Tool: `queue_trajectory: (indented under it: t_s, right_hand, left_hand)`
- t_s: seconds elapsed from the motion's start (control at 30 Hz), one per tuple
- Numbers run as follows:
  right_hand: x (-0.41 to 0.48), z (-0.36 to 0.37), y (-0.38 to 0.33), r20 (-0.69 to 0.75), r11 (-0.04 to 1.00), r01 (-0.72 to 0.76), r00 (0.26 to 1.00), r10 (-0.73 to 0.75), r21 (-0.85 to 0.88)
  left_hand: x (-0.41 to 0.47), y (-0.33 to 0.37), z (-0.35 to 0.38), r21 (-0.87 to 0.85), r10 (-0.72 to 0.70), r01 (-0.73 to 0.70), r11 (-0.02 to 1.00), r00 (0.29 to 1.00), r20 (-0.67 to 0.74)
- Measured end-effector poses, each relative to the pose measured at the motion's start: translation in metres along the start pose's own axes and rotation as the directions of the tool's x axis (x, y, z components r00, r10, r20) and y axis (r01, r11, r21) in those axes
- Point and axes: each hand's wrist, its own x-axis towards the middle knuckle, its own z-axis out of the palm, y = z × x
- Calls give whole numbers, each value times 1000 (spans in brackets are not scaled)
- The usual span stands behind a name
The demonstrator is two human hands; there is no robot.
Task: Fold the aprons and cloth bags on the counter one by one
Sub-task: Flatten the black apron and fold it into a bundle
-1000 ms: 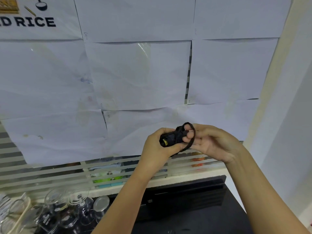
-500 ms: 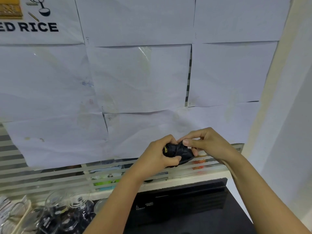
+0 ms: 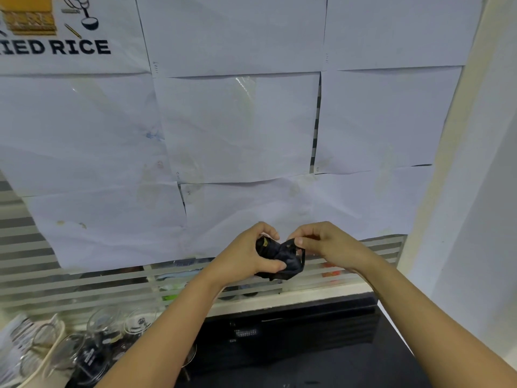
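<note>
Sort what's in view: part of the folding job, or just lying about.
Job:
black cloth
left hand, gripping it
right hand, pinching its edge

Lying about:
glasses
white papers on the wall
rice poster
black box

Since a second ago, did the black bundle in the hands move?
Yes. The black bundle sank, from against the white paper sheets down to their bottom edge.

White paper sheets [image 3: 237, 127] covered a striped frosted window [image 3: 28, 275]; a poster [image 3: 56, 46] at upper left read "IED RICE". Clear glass cups [image 3: 106, 329] stood lower left, beside a black counter [image 3: 307, 359].
</note>
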Motion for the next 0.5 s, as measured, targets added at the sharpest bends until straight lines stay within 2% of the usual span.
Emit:
queue_trajectory:
  t_s: [0.13,0.27,0.33,0.4,0.5]
  right_hand:
    - [2,5,4,-85,1000,3,996,-2,22]
    - [3,3,6,-2,999,-41,999,41,12]
    - [2,-4,4,45,993,-63,997,59,100]
    - [3,-9,-1,37,978,-54,998,47,202]
    - [4,-9,-7,-87,989,76,994,-65,127]
  left_hand:
    - [1,4,0,-62,27,-29,998,999,-29]
    - [0,7,5,-123,62,-58,991,998,31]
    - [0,6,7,-181,65,-61,981,998,12]
    - [2,5,10,-317,20,-41,948,997,-68]
    - [4,11,11,-641,-173,73,764,980,-95]
